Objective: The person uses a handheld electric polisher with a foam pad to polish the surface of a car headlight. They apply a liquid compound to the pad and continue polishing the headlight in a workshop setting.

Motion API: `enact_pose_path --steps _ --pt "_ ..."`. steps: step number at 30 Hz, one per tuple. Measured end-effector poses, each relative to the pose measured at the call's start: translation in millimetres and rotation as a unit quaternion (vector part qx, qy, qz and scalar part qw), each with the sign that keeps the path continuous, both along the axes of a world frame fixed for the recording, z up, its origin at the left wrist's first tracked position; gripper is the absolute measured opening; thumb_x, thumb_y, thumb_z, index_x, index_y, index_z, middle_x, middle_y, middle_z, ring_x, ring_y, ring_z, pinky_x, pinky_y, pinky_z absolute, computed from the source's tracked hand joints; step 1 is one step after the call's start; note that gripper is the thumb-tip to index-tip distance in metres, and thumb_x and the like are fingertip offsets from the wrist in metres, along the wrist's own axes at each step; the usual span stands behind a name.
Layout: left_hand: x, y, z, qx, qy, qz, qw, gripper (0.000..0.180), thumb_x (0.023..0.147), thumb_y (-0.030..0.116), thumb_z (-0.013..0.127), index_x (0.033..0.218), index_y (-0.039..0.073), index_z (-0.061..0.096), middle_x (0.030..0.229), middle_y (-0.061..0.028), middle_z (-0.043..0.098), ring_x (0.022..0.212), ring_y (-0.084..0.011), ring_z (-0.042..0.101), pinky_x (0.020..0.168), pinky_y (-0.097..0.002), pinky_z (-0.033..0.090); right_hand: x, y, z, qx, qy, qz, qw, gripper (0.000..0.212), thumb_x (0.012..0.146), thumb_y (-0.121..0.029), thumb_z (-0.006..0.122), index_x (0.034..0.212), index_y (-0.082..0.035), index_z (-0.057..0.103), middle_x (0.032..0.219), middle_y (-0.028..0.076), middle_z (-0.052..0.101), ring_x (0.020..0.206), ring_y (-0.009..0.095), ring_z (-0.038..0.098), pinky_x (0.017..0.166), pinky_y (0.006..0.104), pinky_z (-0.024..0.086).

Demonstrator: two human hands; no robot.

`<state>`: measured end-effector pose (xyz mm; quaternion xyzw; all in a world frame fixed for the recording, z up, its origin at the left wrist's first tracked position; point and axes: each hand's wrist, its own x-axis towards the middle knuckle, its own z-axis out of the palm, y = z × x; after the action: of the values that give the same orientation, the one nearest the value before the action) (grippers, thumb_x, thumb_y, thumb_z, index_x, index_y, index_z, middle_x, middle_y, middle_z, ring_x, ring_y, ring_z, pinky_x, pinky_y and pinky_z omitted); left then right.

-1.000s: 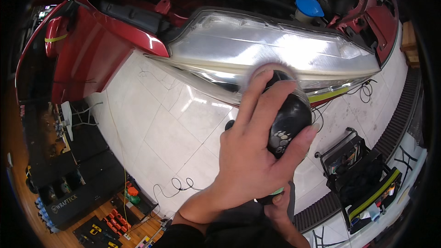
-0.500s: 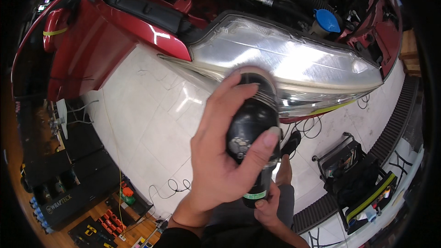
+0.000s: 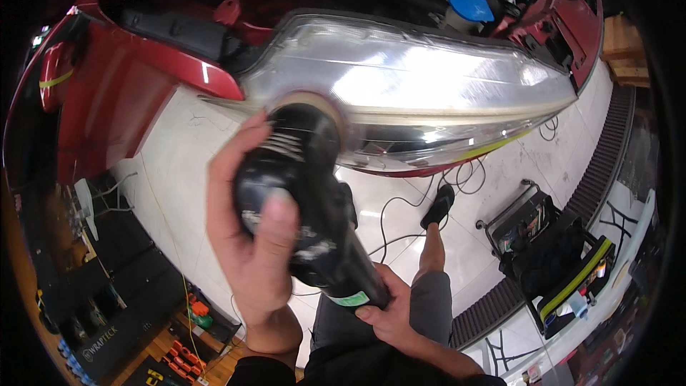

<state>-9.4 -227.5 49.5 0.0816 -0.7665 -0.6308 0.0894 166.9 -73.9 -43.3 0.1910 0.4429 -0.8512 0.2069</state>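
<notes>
Both my hands are closed round a black power sander (image 3: 332, 243) with a round pad at its front and a green label near its tail. My left hand (image 3: 246, 264) wraps the thick head of the tool, thumb lying across its top. Lower down, my right hand (image 3: 389, 307) grips the rear end of the body. The pad, blurred at its rim, is at the left end of a car headlight (image 3: 429, 78) and appears to touch its lens. Bright and hazy patches cover the lens. The pad's working face is hidden.
A red fender (image 3: 168, 61) adjoins the headlight on the left. Behind the lamp, the engine bay shows a blue cap (image 3: 469, 3). Black cables (image 3: 386, 221) loop over the white floor. A black tool cart (image 3: 532, 243) stands at right, and dark tool cases (image 3: 107, 314) lie at lower left.
The sander has moved left along the headlight to its fender end, both hands still on it. Its body now slants more, tail toward the right. The whole view has shifted somewhat.
</notes>
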Motion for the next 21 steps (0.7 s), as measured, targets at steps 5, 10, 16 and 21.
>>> enact_pose_path --steps 5,10,16,21 --pt "0.1 13.8 -2.2 -0.031 0.009 -0.012 0.999 0.062 0.095 0.039 0.070 0.139 -0.001 0.054 0.147 -0.0249 0.051 0.132 -0.0309 0.054 0.114 -0.0409 0.040 -1.1 16.5 -6.7 -0.005 0.002 0.009 1.000 0.078 0.080 -0.028 0.091 0.139 0.008 0.054 0.119 0.010 0.068 0.112 0.015 0.062 0.102 0.0308 0.044" --pt "7.0 41.5 -6.0 -0.019 -0.010 -0.037 0.999 0.062 0.093 0.032 0.074 0.141 -0.001 0.052 0.151 -0.0280 0.045 0.133 -0.0326 0.053 0.113 -0.0422 0.040 3.2 42.2 -10.5 0.012 -0.013 0.006 1.000 0.089 0.078 -0.050 0.089 0.134 0.012 0.056 0.118 0.009 0.070 0.108 0.016 0.065 0.098 0.0297 0.048" --pt "12.0 69.0 -17.4 -0.054 0.014 -0.085 0.995 0.061 0.089 0.024 0.078 0.138 -0.003 0.054 0.147 -0.0334 0.048 0.134 -0.0394 0.053 0.111 -0.0442 0.043 15.3 70.8 -27.7 -0.009 -0.021 -0.023 0.999 0.090 0.075 -0.048 0.092 0.134 0.011 0.058 0.116 0.010 0.070 0.107 0.016 0.066 0.097 0.0304 0.049" --pt "9.8 94.7 -19.5 -0.100 0.017 -0.125 0.987 0.059 0.087 0.023 0.080 0.136 -0.003 0.058 0.145 -0.0342 0.050 0.131 -0.0429 0.058 0.106 -0.0435 0.049 20.9 82.7 -36.5 -0.002 -0.040 -0.056 0.998 0.096 0.073 -0.061 0.089 0.130 0.011 0.060 0.113 0.009 0.070 0.104 0.016 0.066 0.093 0.0296 0.050"
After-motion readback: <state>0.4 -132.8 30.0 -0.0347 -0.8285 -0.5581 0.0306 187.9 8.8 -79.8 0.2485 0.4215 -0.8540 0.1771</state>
